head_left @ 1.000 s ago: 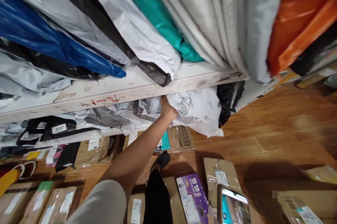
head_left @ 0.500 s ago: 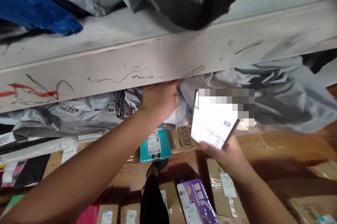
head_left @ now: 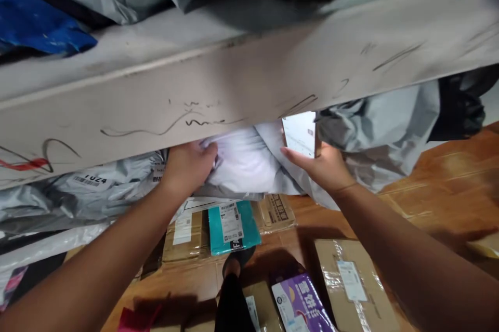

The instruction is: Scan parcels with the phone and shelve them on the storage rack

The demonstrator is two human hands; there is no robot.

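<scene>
My left hand [head_left: 189, 164] is closed on the edge of a white plastic mailer bag [head_left: 244, 163] lying on the lower shelf, just under the white shelf board [head_left: 241, 80]. My right hand [head_left: 322, 166] holds a lit phone [head_left: 299, 133] upright against the same bag, its top tucked behind the board's front edge. Grey mailer bags [head_left: 374, 124] lie to the right of the phone, and more grey bags with labels [head_left: 89, 186] lie to the left of my left hand.
On the wooden floor [head_left: 440, 186] below lie a teal parcel [head_left: 233, 227], cardboard boxes [head_left: 351, 285] and a purple box [head_left: 300, 303]. My leg and shoe [head_left: 234, 280] stand between them. Blue [head_left: 39, 25] and grey bags fill the upper shelf.
My head has moved closer under the shelf. My right hand has lifted the phone up to the shelf edge against the white bag. My left hand has shifted left along the bag.
</scene>
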